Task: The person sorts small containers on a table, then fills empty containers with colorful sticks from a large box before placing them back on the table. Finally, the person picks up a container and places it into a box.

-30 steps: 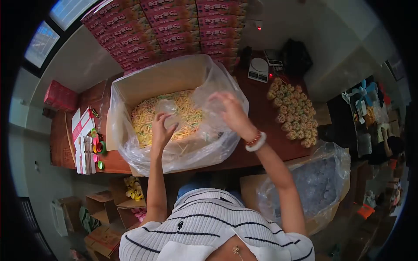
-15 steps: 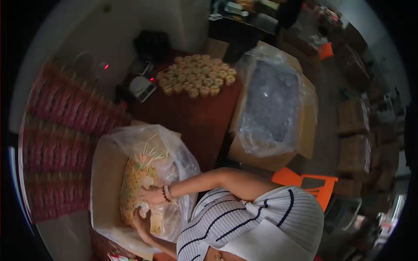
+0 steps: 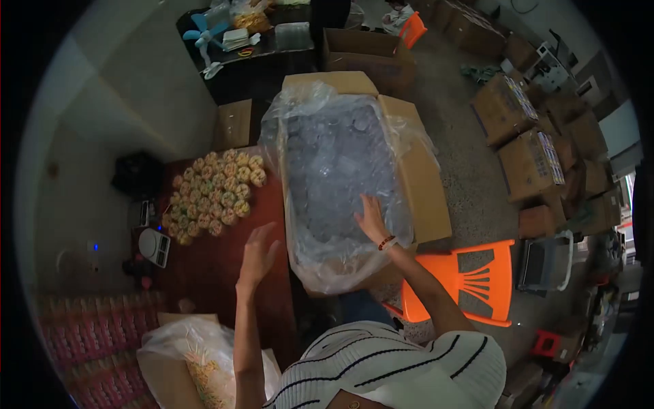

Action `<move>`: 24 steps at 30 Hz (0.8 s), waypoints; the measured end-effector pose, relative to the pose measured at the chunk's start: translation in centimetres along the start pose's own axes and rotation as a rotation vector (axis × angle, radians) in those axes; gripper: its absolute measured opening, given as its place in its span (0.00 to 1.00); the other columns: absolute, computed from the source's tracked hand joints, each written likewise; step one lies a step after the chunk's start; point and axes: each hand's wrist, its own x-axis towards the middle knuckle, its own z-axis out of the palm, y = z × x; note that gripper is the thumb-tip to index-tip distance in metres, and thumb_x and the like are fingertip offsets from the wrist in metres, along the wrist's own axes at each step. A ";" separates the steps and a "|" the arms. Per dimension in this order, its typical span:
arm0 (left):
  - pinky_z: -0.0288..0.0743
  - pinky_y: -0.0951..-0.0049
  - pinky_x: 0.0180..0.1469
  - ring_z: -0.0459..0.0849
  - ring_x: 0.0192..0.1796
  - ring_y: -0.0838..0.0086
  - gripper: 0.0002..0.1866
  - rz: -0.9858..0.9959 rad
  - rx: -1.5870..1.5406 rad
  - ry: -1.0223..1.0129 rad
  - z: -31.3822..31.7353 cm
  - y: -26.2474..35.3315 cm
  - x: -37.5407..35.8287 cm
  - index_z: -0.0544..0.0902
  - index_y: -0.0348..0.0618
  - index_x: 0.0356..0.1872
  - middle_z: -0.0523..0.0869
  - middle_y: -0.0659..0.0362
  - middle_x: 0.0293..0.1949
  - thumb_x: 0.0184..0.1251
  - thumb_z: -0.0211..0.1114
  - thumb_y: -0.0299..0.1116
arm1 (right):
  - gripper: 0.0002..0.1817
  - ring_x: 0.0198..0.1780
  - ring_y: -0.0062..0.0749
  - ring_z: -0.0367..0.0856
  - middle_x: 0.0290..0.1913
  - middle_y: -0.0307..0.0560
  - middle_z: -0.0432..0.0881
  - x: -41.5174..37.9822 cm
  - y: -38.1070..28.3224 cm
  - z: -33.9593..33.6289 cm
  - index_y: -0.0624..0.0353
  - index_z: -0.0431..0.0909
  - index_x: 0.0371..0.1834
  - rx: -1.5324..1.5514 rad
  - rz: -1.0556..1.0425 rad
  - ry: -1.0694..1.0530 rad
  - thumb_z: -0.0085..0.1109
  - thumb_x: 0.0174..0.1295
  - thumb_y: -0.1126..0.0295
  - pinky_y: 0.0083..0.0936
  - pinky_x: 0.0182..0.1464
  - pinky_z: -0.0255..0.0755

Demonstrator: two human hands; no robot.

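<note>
My right hand [image 3: 371, 219] is over the near right part of a big cardboard box [image 3: 429, 198], its fingers stretched out and nothing in them. Clear plastic sheeting [image 3: 320, 262] lines that box, over a grey, see-through mass [image 3: 334, 163] with round shapes in it. My left hand [image 3: 257, 258] hovers above the red-brown table [image 3: 266, 204], open, fingers extended. Beyond it stand many small filled cups [image 3: 211, 194], grouped together. At the bottom left, a second plastic-lined box [image 3: 170, 375] holds thin yellowish and coloured sticks [image 3: 204, 378], partly hidden by my left forearm.
A small scale [image 3: 154, 247] sits at the table's left edge. Pink packaged goods [image 3: 95, 334] are stacked at the lower left. An orange chair [image 3: 463, 283] stands to my right. Cardboard boxes [image 3: 531, 163] line the right side; a blue fan [image 3: 204, 31] is at the back.
Both hands have left the box of sticks. The right has moved over to the big lined box, the left above the table. My view has swung to the right.
</note>
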 end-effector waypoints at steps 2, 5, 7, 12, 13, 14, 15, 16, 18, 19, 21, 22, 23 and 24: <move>0.74 0.56 0.66 0.77 0.67 0.47 0.34 0.053 0.037 -0.075 6.3 -2.4 8.1 0.73 0.44 0.71 0.76 0.45 0.67 0.62 0.73 0.27 | 0.42 0.69 0.66 0.68 0.71 0.65 0.67 2.2 4.0 -1.0 0.52 0.66 0.75 -0.163 0.138 0.038 0.75 0.56 0.68 0.55 0.67 0.69; 0.69 0.51 0.71 0.70 0.73 0.47 0.47 0.016 0.287 -0.202 13.6 -3.7 18.3 0.65 0.51 0.77 0.68 0.45 0.74 0.54 0.79 0.32 | 0.52 0.76 0.74 0.57 0.81 0.70 0.47 4.3 8.6 -1.4 0.48 0.59 0.80 -0.396 0.373 -0.196 0.80 0.51 0.60 0.65 0.70 0.64; 0.67 0.48 0.73 0.67 0.75 0.47 0.55 -0.001 0.503 -0.261 18.5 -5.5 24.4 0.61 0.55 0.79 0.63 0.45 0.76 0.48 0.83 0.34 | 0.56 0.76 0.75 0.57 0.83 0.70 0.40 5.2 11.7 -0.4 0.47 0.57 0.82 -0.332 0.400 -0.393 0.81 0.48 0.55 0.71 0.71 0.61; 0.67 0.42 0.72 0.61 0.75 0.35 0.67 0.149 0.483 -0.317 25.0 -13.3 32.2 0.56 0.66 0.81 0.55 0.37 0.76 0.34 0.90 0.37 | 0.45 0.67 0.78 0.68 0.79 0.74 0.51 5.9 12.7 1.2 0.48 0.66 0.78 -0.430 0.306 -0.416 0.75 0.55 0.57 0.66 0.65 0.68; 0.68 0.41 0.71 0.60 0.75 0.35 0.69 0.104 0.451 -0.362 25.5 -13.7 32.8 0.55 0.70 0.81 0.52 0.37 0.77 0.34 0.90 0.36 | 0.39 0.64 0.76 0.72 0.79 0.73 0.54 6.0 12.7 1.8 0.47 0.69 0.76 -0.458 0.312 -0.400 0.71 0.59 0.59 0.65 0.62 0.71; 0.68 0.41 0.71 0.60 0.75 0.35 0.69 0.133 0.454 -0.369 26.0 -14.1 32.9 0.55 0.70 0.81 0.52 0.37 0.77 0.34 0.90 0.36 | 0.39 0.64 0.76 0.72 0.79 0.73 0.54 6.1 12.9 2.3 0.47 0.69 0.76 -0.458 0.335 -0.380 0.71 0.59 0.59 0.65 0.62 0.71; 0.69 0.41 0.71 0.61 0.74 0.34 0.67 0.078 0.449 -0.376 26.3 -13.9 32.5 0.56 0.69 0.80 0.54 0.37 0.76 0.35 0.89 0.34 | 0.33 0.61 0.71 0.74 0.77 0.71 0.57 6.3 13.1 2.8 0.47 0.73 0.72 -0.483 0.347 -0.370 0.67 0.61 0.61 0.62 0.57 0.73; 0.70 0.41 0.70 0.62 0.73 0.32 0.65 0.019 0.444 -0.380 26.5 -13.8 32.2 0.56 0.69 0.79 0.55 0.36 0.75 0.36 0.89 0.33 | 0.27 0.58 0.67 0.76 0.76 0.68 0.59 6.5 13.2 3.1 0.46 0.76 0.68 -0.508 0.356 -0.362 0.63 0.64 0.63 0.60 0.53 0.74; 0.71 0.41 0.69 0.65 0.71 0.31 0.62 0.027 0.448 -0.345 26.7 -13.5 32.2 0.58 0.67 0.77 0.58 0.37 0.72 0.37 0.88 0.32 | 0.23 0.57 0.64 0.77 0.75 0.67 0.61 6.8 13.2 3.0 0.46 0.78 0.65 -0.525 0.360 -0.339 0.61 0.65 0.64 0.57 0.51 0.74; 0.72 0.41 0.67 0.67 0.69 0.31 0.58 0.017 0.447 -0.311 26.6 -13.3 32.4 0.60 0.65 0.75 0.60 0.37 0.70 0.39 0.87 0.30 | 0.19 0.55 0.62 0.77 0.73 0.65 0.63 6.9 13.1 2.9 0.46 0.80 0.61 -0.543 0.356 -0.332 0.58 0.67 0.66 0.54 0.49 0.73; 0.73 0.41 0.66 0.69 0.67 0.32 0.55 -0.029 0.467 -0.333 26.6 -13.1 32.9 0.62 0.62 0.72 0.63 0.37 0.67 0.40 0.85 0.29 | 0.17 0.55 0.61 0.77 0.72 0.64 0.64 7.2 13.2 2.5 0.48 0.82 0.58 -0.531 0.345 -0.326 0.59 0.66 0.66 0.53 0.49 0.73; 0.73 0.41 0.64 0.71 0.65 0.32 0.51 -0.083 0.481 -0.357 26.5 -13.1 32.8 0.64 0.60 0.69 0.66 0.37 0.65 0.41 0.84 0.28 | 0.15 0.54 0.60 0.77 0.72 0.64 0.64 7.1 13.1 2.2 0.50 0.84 0.54 -0.522 0.330 -0.329 0.60 0.65 0.66 0.52 0.49 0.72; 0.73 0.41 0.64 0.71 0.65 0.32 0.51 -0.079 0.484 -0.357 26.4 -13.0 32.7 0.64 0.60 0.69 0.66 0.37 0.65 0.41 0.84 0.28 | 0.15 0.54 0.60 0.77 0.72 0.64 0.64 6.9 13.0 1.8 0.50 0.84 0.54 -0.520 0.333 -0.325 0.60 0.65 0.66 0.52 0.49 0.72; 0.74 0.41 0.63 0.72 0.64 0.33 0.50 -0.059 0.482 -0.327 26.1 -13.0 32.6 0.65 0.58 0.68 0.68 0.37 0.63 0.41 0.84 0.28 | 0.13 0.54 0.59 0.76 0.71 0.64 0.66 6.8 12.8 1.4 0.51 0.86 0.50 -0.520 0.307 -0.305 0.59 0.64 0.66 0.52 0.50 0.71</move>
